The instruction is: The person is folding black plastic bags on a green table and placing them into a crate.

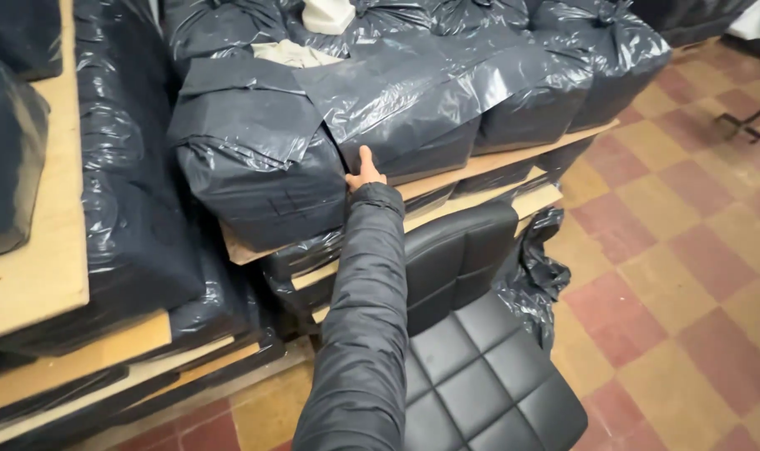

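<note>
At the far left, black plastic-wrapped bundles (129, 167) lie stacked between wooden boards (46, 276). In the middle, one hand (365, 171), reaching out of a padded black sleeve (359, 334), presses flat with fingers extended into the gap between two black-wrapped bundles (255, 159) on a board shelf (497, 159); which hand it is cannot be told, it clasps nothing, and the other is out of view. To the right, a black quilted chair (480, 376) stands on the checkered tile floor (689, 276).

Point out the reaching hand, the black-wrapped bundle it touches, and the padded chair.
right hand (364, 170), head view, back of hand.
black-wrapped bundle (255, 159), head view, front face.
padded chair (480, 376), head view, seat cushion.
</note>
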